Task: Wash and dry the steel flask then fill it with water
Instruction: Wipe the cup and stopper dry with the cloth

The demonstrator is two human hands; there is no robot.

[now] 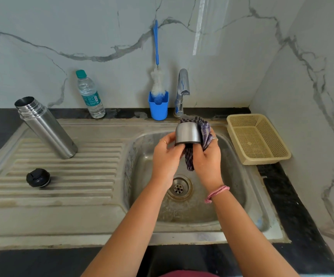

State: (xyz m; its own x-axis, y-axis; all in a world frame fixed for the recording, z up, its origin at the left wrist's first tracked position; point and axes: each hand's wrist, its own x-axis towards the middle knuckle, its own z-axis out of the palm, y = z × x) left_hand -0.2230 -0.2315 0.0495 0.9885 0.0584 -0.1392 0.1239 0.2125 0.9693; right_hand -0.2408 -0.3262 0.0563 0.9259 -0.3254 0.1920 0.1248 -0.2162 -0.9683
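Observation:
The steel flask (45, 127) stands open and upright on the ribbed drainboard at the left, with its black stopper (38, 177) lying nearer the front. Over the sink basin, my left hand (166, 156) grips the flask's steel cup lid (187, 134), mouth down. My right hand (207, 156) holds a purple checked cloth (204, 136) wrapped against the lid's right side; a fold of it hangs down between my hands.
The tap (182, 90) stands behind the sink (242, 206), no water running. A blue holder (158, 105) with a bottle brush and a plastic water bottle (90, 94) stand by the wall. A beige basket (257, 137) sits on the right counter.

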